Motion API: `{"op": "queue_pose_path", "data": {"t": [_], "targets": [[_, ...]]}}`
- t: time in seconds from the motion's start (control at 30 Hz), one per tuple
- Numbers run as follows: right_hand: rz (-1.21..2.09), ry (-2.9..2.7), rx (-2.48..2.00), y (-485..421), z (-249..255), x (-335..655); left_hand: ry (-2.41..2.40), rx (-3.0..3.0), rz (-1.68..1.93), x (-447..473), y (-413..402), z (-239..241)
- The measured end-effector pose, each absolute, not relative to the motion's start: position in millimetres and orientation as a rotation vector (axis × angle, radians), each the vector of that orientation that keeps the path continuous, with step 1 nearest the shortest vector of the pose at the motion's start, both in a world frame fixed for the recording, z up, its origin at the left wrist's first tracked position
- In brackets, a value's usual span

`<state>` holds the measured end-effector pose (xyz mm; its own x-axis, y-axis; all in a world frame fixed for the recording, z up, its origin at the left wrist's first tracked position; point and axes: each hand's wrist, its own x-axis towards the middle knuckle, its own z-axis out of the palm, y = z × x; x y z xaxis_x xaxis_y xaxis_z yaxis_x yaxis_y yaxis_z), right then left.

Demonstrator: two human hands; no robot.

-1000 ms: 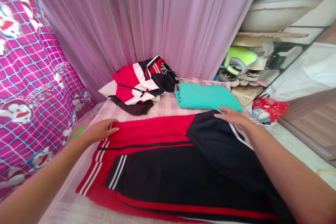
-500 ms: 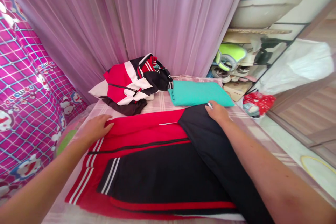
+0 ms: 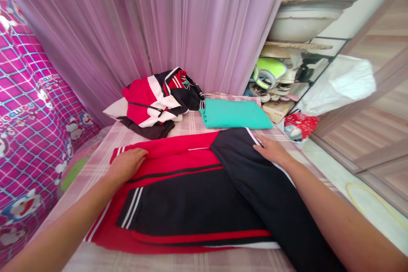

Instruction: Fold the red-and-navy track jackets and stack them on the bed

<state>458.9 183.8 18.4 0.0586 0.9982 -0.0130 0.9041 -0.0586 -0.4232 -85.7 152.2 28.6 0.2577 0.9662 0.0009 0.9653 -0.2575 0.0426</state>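
Moved: left hand [image 3: 127,165] has slid inward on the red-and-black striped garment [image 3: 178,195].
Grip: flat, unclenched, holding nothing; right hand [image 3: 270,149] likewise.
Surface: pink checked bedsheet [image 3: 191,123].
Hidden: garment's near end cropped.

The left hand [image 3: 127,165] was stretched forward, palm down, fingers together; the right hand [image 3: 270,149] likewise lay flat. Neither was clenched.

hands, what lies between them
The red and black garment, spread flat; left hand and right hand both rest on it. The head view shows this.
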Motion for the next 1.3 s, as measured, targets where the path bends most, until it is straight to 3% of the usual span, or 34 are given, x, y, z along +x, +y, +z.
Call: {"op": "queue_pose_path", "data": {"t": [0.13, 0.3, 0.6, 0.77, 1.07, 1.3], "targets": [[0.842, -1.824, -1.782, 159, 14, 482, 1.953, 2.411, 0.034, -92, 152, 30], [1.014, -1.907, -1.832, 153, 8, 481, 1.911, 2.462, -0.044, -91, 148, 32], [1.051, -1.859, -1.834, 125, 30, 483, 1.938, 2.580, -0.073, -54, 122, 36], [0.899, -1.877, -1.840, 89, 41, 506, 2.059, 2.503, -0.086, -67, 122, 38], [0.861, -1.874, -1.845, 58, 23, 506, 2.207, 2.369, -0.171, -88, 138, 50], [1.087, -1.594, -1.740, 66, 41, 486, 2.282, 2.357, -0.173, -85, 154, 50]]}}
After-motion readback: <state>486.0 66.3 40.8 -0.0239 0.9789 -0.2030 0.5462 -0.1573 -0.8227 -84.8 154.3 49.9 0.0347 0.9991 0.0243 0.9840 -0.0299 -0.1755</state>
